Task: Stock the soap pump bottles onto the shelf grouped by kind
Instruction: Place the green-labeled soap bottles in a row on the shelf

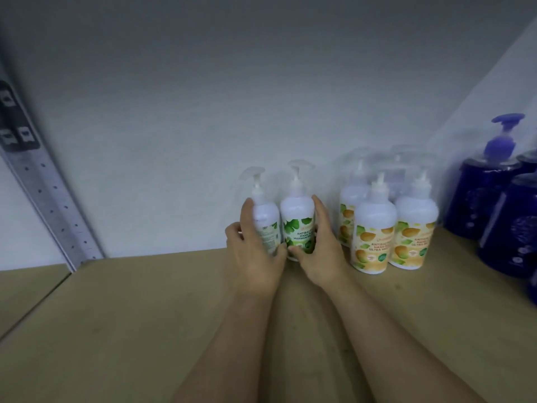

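Left hand (255, 251): gripping left green-label bottle (266, 225)
Right hand (322, 251): gripping right green-label bottle (297, 222)
Orange-label bottles (374, 228): just right, upright
Blue bottles (488, 199): far right
Shelf (145, 315): tan board

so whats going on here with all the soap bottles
A person is stocking a shelf. The left hand and right hand each grip a green-label bottle, the two standing side by side. To their right stands a cluster of orange-label bottles, then dark blue bottles at the far right.
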